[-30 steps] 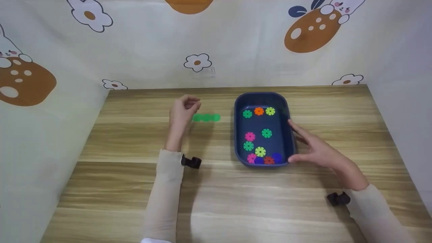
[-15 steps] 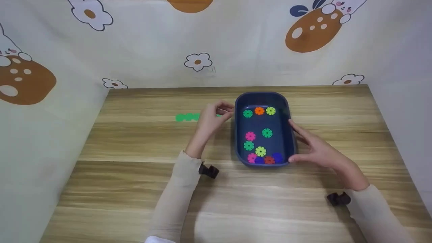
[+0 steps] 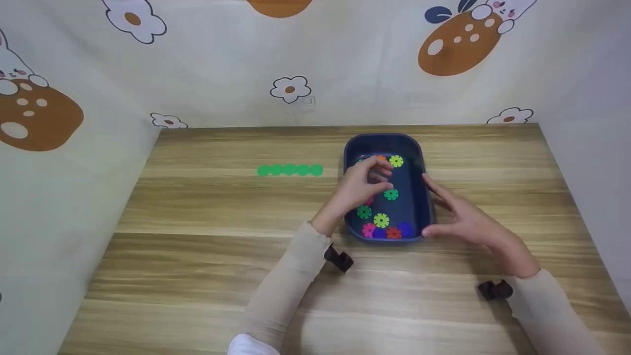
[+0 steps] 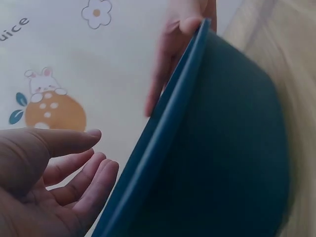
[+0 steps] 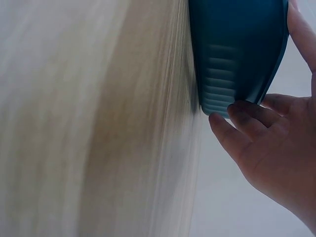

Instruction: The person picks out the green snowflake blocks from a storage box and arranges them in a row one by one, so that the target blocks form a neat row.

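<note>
My left hand (image 3: pixel 362 185) is over the dark blue plastic box (image 3: pixel 411 231), fingers loosely bent with nothing between them; the left wrist view shows its thumb and fingers (image 4: pixel 101 180) apart beside the rim. My right hand (image 3: pixel 461 219) rests against the box's right side, thumb at the near corner. In the right wrist view its fingers (image 5: pixel 227 136) touch the outer wall. Inside lie several notched snowflake discs: a green one (image 3: pixel 391 194), a yellow one (image 3: pixel 381 220), a red one (image 3: pixel 393 232), plus orange, pink and blue. My left hand hides part of them.
Left of the box, a straight row of several green discs (image 3: pixel 290 169) lies on the wood-grain table (image 3: pixel 197 266). A printed cloth (image 3: pixel 217 64) hangs along the back and both sides.
From the left end of the green row, my left hand has moved right, past the rim and over the box. The row now shows farther left. My right hand has stayed in place.
</note>
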`<state>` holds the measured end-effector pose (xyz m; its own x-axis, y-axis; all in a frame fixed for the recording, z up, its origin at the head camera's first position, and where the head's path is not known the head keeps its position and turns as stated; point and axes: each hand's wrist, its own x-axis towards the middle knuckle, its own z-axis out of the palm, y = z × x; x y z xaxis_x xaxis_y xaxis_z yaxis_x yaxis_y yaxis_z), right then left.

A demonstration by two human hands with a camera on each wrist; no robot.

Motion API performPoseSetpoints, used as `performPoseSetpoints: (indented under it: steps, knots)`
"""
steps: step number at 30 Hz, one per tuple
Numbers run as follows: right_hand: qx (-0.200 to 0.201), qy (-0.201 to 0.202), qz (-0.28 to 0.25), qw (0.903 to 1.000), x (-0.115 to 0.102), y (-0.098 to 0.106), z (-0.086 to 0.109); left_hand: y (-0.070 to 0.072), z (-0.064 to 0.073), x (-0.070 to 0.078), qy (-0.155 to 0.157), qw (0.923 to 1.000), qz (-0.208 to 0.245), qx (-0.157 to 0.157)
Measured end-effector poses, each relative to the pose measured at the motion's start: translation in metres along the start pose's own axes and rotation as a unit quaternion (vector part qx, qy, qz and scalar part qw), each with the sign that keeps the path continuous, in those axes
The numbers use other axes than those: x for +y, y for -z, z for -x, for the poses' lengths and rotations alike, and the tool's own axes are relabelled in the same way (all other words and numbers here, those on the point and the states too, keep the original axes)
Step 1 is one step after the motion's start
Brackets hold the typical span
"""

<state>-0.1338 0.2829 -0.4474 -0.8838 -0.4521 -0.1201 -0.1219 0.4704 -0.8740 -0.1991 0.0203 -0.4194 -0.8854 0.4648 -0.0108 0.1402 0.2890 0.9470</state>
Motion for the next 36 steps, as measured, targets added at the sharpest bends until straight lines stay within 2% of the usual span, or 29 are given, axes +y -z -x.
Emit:
performPoseSetpoints:
  steps: [4, 6, 10, 14, 20, 25, 28, 36]
  knots:
    - [-0.002, -0.001, 0.002, 1.0000, -0.001, 0.000, -0.001, -0.015, -0.009, -0.005, 0.031, 0.9993, -0.012, -0.018]
    - [-0.004, 0.001, 0.006, 1.0000, -0.001, -0.001, -0.001, -0.020, -0.013, -0.008, 0.067, 0.9970, -0.032, -0.023]
    - [-0.001, 0.008, 0.013, 0.9999, -0.001, 0.000, -0.001, -0.025, -0.019, -0.012, 0.138, 0.9864, -0.082, -0.036]
    - [0.003, 0.012, 0.024, 0.9996, -0.001, 0.001, -0.001, -0.028, -0.023, -0.013, 0.166, 0.9758, -0.130, -0.057]
    - [0.001, 0.014, 0.025, 0.9996, 0.000, 0.001, 0.000, -0.034, -0.026, -0.016, 0.170, 0.9606, -0.211, -0.063]
    - [0.000, 0.011, 0.019, 0.9998, 0.000, 0.000, 0.001, -0.039, -0.025, -0.015, 0.150, 0.9394, -0.301, -0.068]
    - [0.000, 0.009, 0.019, 0.9998, -0.001, 0.000, 0.000, -0.041, -0.023, -0.015, 0.134, 0.9294, -0.337, -0.069]
    - [-0.003, 0.001, 0.016, 0.9999, -0.004, 0.000, 0.000, -0.042, -0.020, -0.014, 0.108, 0.9178, -0.375, -0.076]
